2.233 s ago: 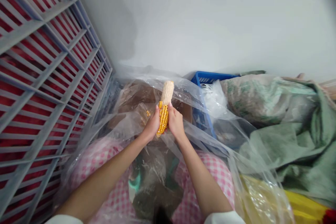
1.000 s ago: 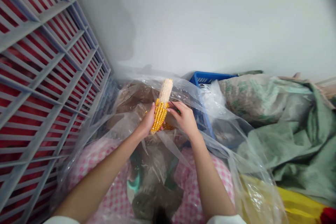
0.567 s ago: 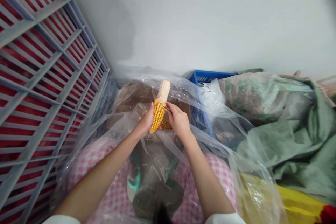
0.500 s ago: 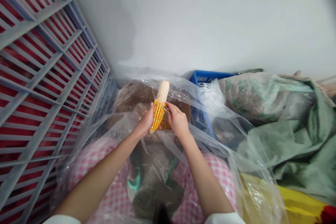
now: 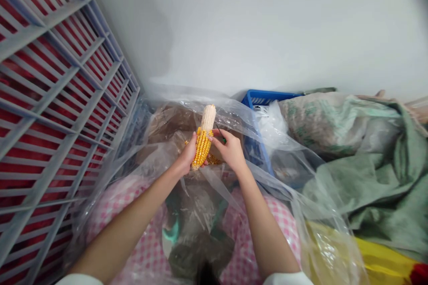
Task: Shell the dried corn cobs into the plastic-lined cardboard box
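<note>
An ear of corn [image 5: 202,146] is tilted upright over the plastic-lined box. Its top part is bare pale cob, and yellow kernels cover the lower part. My left hand [image 5: 189,155] is closed around the kernel-covered part from the left. At the right side of the ear, the thumb and forefinger of my right hand [image 5: 230,148] touch the kernels near the edge of the bare part. A thin dark tool [image 5: 221,135] with a green end is held in that hand, its shaft now pointing up and away from the ear. Loose kernels [image 5: 213,159] lie below.
Clear plastic sheeting [image 5: 287,187] spreads over a brown cardboard box [image 5: 167,120] and my lap. A grey slatted crate [image 5: 67,98] rises on the left. On the right stand a blue basket [image 5: 264,95], a sack [image 5: 317,120] and green cloth [image 5: 368,178]. A white wall is ahead.
The tool's shaft has swung off the kernels and now points upward. My right hand has turned, bringing its thumb and forefinger against the ear. My left hand keeps its hold.
</note>
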The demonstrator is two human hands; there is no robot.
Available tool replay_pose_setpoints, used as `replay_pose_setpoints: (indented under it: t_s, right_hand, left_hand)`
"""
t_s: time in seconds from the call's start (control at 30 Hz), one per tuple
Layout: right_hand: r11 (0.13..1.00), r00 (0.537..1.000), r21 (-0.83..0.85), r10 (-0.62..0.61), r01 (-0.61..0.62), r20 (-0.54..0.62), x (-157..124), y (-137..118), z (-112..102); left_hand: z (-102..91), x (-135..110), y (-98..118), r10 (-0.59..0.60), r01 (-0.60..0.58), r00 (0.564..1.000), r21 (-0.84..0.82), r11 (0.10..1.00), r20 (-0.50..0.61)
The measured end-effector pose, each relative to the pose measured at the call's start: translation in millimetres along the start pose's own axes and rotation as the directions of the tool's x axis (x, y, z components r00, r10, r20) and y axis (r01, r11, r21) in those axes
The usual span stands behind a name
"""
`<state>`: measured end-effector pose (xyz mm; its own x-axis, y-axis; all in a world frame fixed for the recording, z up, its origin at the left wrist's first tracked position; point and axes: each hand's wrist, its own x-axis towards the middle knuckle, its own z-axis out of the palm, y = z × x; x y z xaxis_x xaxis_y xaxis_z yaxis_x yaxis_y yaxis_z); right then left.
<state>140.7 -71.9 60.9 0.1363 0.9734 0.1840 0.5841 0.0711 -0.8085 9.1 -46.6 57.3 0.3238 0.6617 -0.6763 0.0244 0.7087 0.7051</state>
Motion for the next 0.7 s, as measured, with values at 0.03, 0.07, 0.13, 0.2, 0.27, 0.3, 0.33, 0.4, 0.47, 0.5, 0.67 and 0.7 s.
replay_pose_setpoints:
  t_s: [0.03, 0.07, 0.13, 0.2, 0.27, 0.3, 0.33, 0.4, 0.47, 0.5, 0.67, 0.7]
  right_hand:
    - [1.0, 1.0, -0.004, 0.005, -0.005, 0.0, -0.1, 0.2, 0.3]
    - [1.0, 1.0, -0.011, 0.016, -0.016, -0.012, -0.3, 0.2, 1.0]
    - [0.998, 0.996, -0.022, 0.06, -0.062, -0.063, -0.9, 0.0, 3.0]
    - [0.992, 0.984, -0.012, 0.126, -0.128, -0.124, -1.3, -0.4, 5.0]
    - [0.985, 0.972, 0.018, 0.173, -0.173, -0.156, -1.4, -1.0, 5.9]
    - [0.984, 0.972, 0.032, 0.176, -0.173, -0.153, -1.4, -1.3, 6.0]
    - [0.986, 0.975, 0.041, 0.169, -0.164, -0.144, -1.3, -1.6, 5.9]
    - [0.99, 0.983, 0.03, 0.142, -0.139, -0.118, -0.9, -1.6, 5.6]
    - [0.989, 0.983, -0.007, 0.145, -0.147, -0.117, -0.5, -0.8, 5.6]
    - [0.987, 0.98, -0.021, 0.157, -0.161, -0.122, -0.2, -0.3, 5.7]
    - [0.987, 0.973, 0.059, 0.155, -0.146, -0.17, -0.2, -2.5, 4.4]
    - [0.989, 0.977, 0.085, 0.137, -0.125, -0.165, -0.5, -4.0, 3.8]
  left_hand:
    - [0.0, 0.5, -0.8, 0.008, -0.007, 1.0, 0.024, 1.0, -0.018]
    - [-0.1, 1.3, -1.9, 0.029, -0.027, 0.999, 0.053, 0.998, -0.039]
    - [-0.5, 3.3, -4.1, 0.108, -0.1, 0.992, 0.111, 0.989, -0.067]
    - [-1.7, 5.6, -5.8, 0.162, -0.149, 0.984, 0.151, 0.977, -0.075]
    - [-3.6, 7.7, -6.8, 0.209, -0.191, 0.975, 0.191, 0.963, -0.076]
    - [-4.6, 8.6, -7.1, 0.24, -0.219, 0.968, 0.21, 0.953, -0.076]
    - [-5.4, 9.2, -7.2, 0.272, -0.249, 0.959, 0.225, 0.942, -0.076]
    - [-6.1, 9.3, -7.0, 0.317, -0.292, 0.946, 0.235, 0.927, -0.073]
    - [-5.0, 7.9, -6.1, 0.319, -0.295, 0.945, 0.238, 0.925, -0.072]
    - [-4.1, 6.8, -5.5, 0.312, -0.287, 0.948, 0.239, 0.927, -0.071]
    - [-1.9, 5.2, -4.2, 0.261, -0.244, 0.963, 0.205, 0.948, -0.061]
    - [-2.8, 6.0, -4.5, 0.271, -0.254, 0.961, 0.203, 0.946, -0.06]
